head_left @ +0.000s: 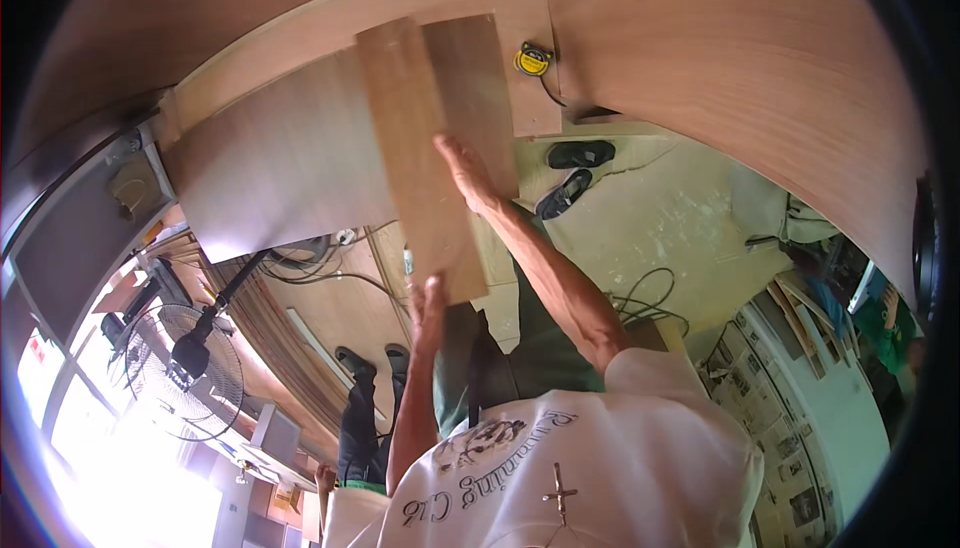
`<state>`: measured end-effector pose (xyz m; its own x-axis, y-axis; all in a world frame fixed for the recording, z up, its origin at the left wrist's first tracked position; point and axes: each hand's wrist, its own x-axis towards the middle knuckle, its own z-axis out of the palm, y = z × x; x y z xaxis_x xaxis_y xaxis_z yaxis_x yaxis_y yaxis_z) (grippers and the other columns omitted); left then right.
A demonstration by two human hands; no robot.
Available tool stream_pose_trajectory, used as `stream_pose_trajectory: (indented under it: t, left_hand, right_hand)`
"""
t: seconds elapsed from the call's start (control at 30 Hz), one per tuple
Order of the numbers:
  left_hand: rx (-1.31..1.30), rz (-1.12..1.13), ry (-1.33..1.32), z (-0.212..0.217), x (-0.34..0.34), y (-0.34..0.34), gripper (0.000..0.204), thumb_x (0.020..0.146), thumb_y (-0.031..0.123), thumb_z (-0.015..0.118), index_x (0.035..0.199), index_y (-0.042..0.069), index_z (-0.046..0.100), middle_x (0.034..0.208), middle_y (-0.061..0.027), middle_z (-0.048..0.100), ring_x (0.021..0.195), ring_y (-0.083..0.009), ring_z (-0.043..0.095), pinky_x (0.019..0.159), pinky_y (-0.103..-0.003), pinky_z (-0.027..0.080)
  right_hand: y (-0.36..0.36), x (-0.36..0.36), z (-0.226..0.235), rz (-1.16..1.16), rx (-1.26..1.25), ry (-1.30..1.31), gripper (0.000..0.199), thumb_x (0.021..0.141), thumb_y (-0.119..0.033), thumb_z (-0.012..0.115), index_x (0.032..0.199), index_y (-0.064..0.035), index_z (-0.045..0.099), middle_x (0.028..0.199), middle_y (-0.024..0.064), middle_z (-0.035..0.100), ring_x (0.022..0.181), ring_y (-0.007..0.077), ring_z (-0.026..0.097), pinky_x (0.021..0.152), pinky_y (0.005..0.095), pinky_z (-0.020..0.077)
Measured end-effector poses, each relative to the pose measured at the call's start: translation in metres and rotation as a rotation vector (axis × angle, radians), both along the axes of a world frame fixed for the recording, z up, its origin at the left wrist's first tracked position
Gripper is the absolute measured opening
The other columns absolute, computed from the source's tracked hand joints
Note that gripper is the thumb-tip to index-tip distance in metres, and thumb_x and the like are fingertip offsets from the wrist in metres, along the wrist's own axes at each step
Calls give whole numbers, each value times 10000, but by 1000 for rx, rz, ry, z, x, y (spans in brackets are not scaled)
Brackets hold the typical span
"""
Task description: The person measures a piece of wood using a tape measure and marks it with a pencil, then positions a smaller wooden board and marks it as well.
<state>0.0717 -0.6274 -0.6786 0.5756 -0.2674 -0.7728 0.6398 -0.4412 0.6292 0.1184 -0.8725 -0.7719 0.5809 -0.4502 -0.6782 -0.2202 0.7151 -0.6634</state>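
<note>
A long brown wooden board (415, 138) lies slantwise over a wide wood panel (290, 148) and juts past the panel's near edge towards me. My left hand (428, 306) grips the board at its near left corner, with the fingers closed. Just above that hand a slim white pen-like object (408, 260) shows at the board's left edge; whether the hand holds it I cannot tell. Farther up, my right hand (465, 173) is closed on the board's right edge, its fingers partly hidden.
A yellow tape measure (533, 60) rests on the light wooden ledge. Black shoes (580, 155) and loose cables (655, 300) are on the floor. At the left are a fan (190, 358) and stacked strips (275, 338). Another person's legs (358, 418) show at lower left; a green-sleeved person (885, 338) is far right.
</note>
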Motion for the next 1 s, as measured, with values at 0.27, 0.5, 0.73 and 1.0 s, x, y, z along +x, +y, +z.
stream_pose_trajectory:
  t: [0.27,0.5,0.73,1.0]
  left_hand:
    - [-98,229,306,-158,53,3,707,977,573,469,1531,205,230,1434,-98,407,1252,-236,468,1011,-456,406]
    - [206,549,447,-242,115,53,866,903,662,513,1567,291,101,1602,-114,190,1423,-308,324,1129,-539,277]
    - [-8,710,422,-290,128,61,474,977,551,469,1241,165,542,1303,-42,575,1230,-237,523,1010,-493,434]
    - [-222,729,489,-265,128,63,454,1024,490,394,1176,105,582,1195,-85,645,1121,-265,597,971,-491,495]
  right_hand:
    - [-62,-10,-79,-80,-490,7,381,991,-419,572,1016,-41,609,774,-29,482,729,89,425,640,290,395]
    - [-70,-8,-127,-107,-546,71,417,999,-414,556,1149,-28,603,801,-3,541,744,100,463,682,290,431]
    - [-64,-3,-143,-152,-820,317,402,976,-371,585,1174,-20,587,833,98,610,765,256,576,729,378,481]
    - [10,-79,-149,-263,-1040,899,443,882,-359,687,1106,-5,541,933,191,619,885,404,591,799,489,471]
